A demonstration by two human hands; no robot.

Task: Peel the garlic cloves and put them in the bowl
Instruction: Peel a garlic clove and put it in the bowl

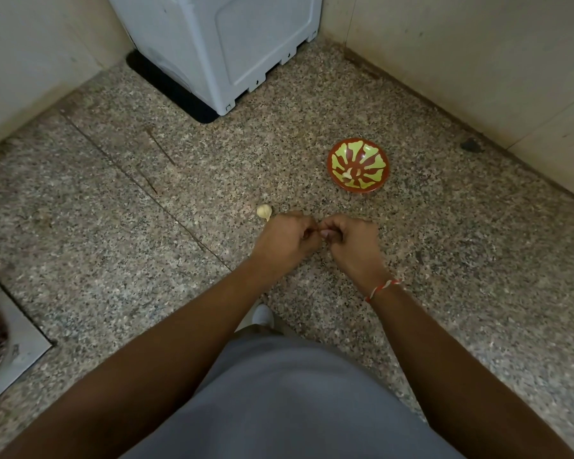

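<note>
A garlic clove [325,232], small and pinkish, shows only as a sliver between the two hands, which meet low over the speckled floor [461,246]. The left hand [287,238] has its fingers curled in towards the clove, and the right hand [352,241] does the same from the other side, fingertips pinching at it; how much of the clove each one has hold of cannot be told, since the knuckles hide it. A red and white thread [383,288] circles the right wrist. Just beyond the left hand, lying on the floor, is a pale garlic bulb [264,212], close to the knuckles but apart from them. Farther off and to the right stands the bowl [358,165], red with a yellow-green pattern, and a pale clove [347,175] lies inside it near the middle. At the back a white appliance [219,44] stands in the corner between the walls.
</note>
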